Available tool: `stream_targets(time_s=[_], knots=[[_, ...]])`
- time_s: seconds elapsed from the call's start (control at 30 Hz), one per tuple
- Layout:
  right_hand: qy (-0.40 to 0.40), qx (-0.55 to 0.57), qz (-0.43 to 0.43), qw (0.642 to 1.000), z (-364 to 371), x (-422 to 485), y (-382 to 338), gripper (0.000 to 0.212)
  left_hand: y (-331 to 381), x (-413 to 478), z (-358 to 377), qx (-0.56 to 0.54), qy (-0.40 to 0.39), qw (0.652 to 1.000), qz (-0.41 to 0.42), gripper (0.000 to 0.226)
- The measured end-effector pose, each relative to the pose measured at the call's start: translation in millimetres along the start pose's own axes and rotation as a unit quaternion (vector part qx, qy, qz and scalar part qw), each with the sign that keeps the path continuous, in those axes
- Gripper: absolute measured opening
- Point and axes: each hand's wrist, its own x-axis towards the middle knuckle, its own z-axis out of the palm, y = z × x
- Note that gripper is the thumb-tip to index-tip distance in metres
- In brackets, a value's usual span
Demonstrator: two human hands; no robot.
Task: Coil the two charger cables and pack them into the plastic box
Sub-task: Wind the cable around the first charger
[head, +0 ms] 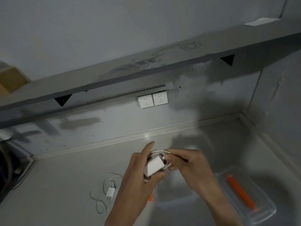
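Note:
My left hand (138,173) grips a white charger block (154,167), index finger pointing up. Its white cable (160,152) loops around the block, and my right hand (187,162) pinches those loops just beside it. A second, smaller white charger (111,191) lies on the grey desk to the left, its thin cable (101,203) sprawled loose around it. The clear plastic box (267,212) sits at the lower right, open, with an orange strip (239,191) along it. Both hands hover above the desk between the small charger and the box.
Two white wall sockets (153,100) sit on the back wall under a grey shelf (146,69). A brown carton (11,80) rests on the shelf at the left. A small orange piece (151,198) shows under my left wrist. Dark gear stands at the far left edge.

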Motion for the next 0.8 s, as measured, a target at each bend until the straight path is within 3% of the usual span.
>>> stream_targets(time_s=[0.1, 0.2, 0.3, 0.33, 0.4, 0.5, 0.57, 0.63, 0.7, 0.8], knots=[[-0.072, 0.050, 0.019, 0.996, -22.8, 1.2, -13.7, 0.018, 13.7, 2.2, 1.6, 0.047, -0.020, 0.998, 0.047, 0.046], [-0.145, 0.119, 0.038, 0.982, -47.3, 7.4, -29.7, 0.022, 27.4, 1.5, -4.1, -0.160, -0.063, 0.985, -0.012, 0.034], [-0.148, 0.154, 0.023, 0.977, -49.4, 14.4, -43.6, 0.025, 40.7, -3.7, -6.4, -0.323, -0.066, 0.940, -0.089, 0.054], [-0.126, 0.154, -0.003, 0.980, -44.1, 15.3, -47.2, 0.019, 45.0, -3.2, -7.7, -0.382, -0.068, 0.911, -0.138, 0.061], [-0.092, 0.147, -0.053, 0.983, -29.0, 15.2, -52.9, 0.017, 49.8, -1.8, -9.5, -0.519, -0.099, 0.820, -0.219, 0.062], [-0.042, 0.102, -0.118, 0.987, -2.3, 16.2, -58.2, 0.021, 45.5, 0.1, -21.3, -0.670, -0.111, 0.701, -0.218, 0.053], [0.027, 0.072, -0.160, 0.984, 15.0, 18.4, -61.4, 0.018, 37.3, 1.7, -33.9, -0.723, -0.108, 0.646, -0.219, 0.050], [0.051, 0.145, -0.169, 0.974, 32.0, 18.9, -63.7, 0.017, 29.9, 3.8, -45.8, -0.742, -0.111, 0.623, -0.220, 0.053], [0.052, 0.224, -0.157, 0.961, 51.1, 21.5, -66.1, 0.022, 22.0, 6.1, -58.8, -0.742, -0.118, 0.622, -0.219, 0.056], [0.064, 0.130, -0.227, 0.963, 75.8, 23.9, -71.3, 0.031, 10.6, 5.3, -73.8, -0.734, -0.129, 0.624, -0.234, 0.055]])
